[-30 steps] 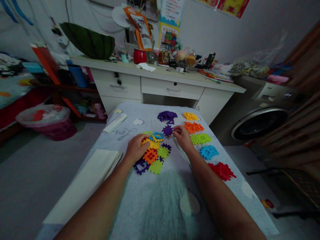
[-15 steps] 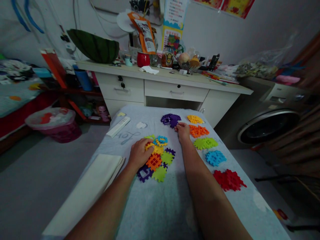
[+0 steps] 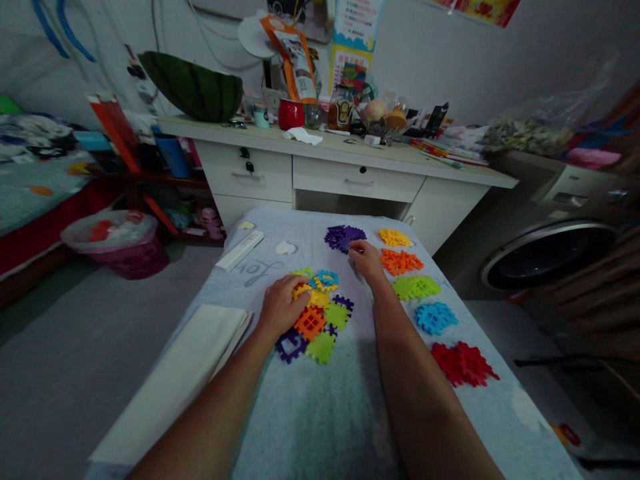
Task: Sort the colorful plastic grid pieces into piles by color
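My left hand (image 3: 284, 303) rests at the left side of a mixed cluster of toothed plastic building pieces, its thumb and fingers closed on a yellow piece (image 3: 319, 298). Around that lie an orange piece (image 3: 310, 323), green pieces (image 3: 321, 347), a blue piece (image 3: 328, 279) and a dark purple frame-shaped piece (image 3: 291, 346). Just in front of the purple pile (image 3: 345, 237) is my right hand (image 3: 367, 259), its fingers curled together. What those fingers hold, if anything, is hidden.
Down the right side run yellow (image 3: 395, 237), orange (image 3: 401, 261), green (image 3: 416, 287), blue (image 3: 436, 318) and red (image 3: 464, 363) piles. A white narrow box (image 3: 240, 251) and folded cloth (image 3: 175, 380) lie left. Beyond stands a cluttered white desk (image 3: 320, 150).
My right hand has drawn back slightly from the purple pile, towards me. My left hand stays on the cluster. The whole view has shifted a little.
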{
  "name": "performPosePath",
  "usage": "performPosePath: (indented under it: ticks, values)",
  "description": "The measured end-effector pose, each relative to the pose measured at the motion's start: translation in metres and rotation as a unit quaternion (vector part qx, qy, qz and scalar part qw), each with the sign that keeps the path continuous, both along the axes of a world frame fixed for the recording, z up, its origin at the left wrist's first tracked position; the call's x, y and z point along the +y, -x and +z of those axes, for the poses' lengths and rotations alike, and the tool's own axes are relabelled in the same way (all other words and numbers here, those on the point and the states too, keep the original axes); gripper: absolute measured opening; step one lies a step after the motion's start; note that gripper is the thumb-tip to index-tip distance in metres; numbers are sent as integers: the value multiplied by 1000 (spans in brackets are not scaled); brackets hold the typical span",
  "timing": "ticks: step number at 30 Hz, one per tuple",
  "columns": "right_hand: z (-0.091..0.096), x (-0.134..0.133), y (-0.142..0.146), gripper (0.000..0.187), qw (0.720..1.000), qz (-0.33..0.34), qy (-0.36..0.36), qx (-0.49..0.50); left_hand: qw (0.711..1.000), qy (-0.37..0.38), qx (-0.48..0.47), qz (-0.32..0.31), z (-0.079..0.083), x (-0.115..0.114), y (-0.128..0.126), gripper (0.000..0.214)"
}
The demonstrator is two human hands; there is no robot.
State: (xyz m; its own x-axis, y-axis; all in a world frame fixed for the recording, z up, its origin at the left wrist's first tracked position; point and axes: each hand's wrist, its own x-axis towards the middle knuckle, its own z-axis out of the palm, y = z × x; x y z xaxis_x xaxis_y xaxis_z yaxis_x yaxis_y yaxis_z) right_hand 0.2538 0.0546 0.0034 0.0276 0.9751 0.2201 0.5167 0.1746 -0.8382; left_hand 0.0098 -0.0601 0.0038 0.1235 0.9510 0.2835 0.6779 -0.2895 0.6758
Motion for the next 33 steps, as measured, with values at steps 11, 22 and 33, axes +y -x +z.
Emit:
performPosePath:
  ticks: [11,22,33]
  values:
    - [43,-30,32,31,932,263,120,-218,1000,-11,4,-4,-1,1,1,27]
    - [69,-41,30,13,950,220,61,-212,1000,-3,16,6,1,0,-1,28]
    - [100,-98,-50,17,965,95,61,-235,1000,6,9,12,-2,2,0,31]
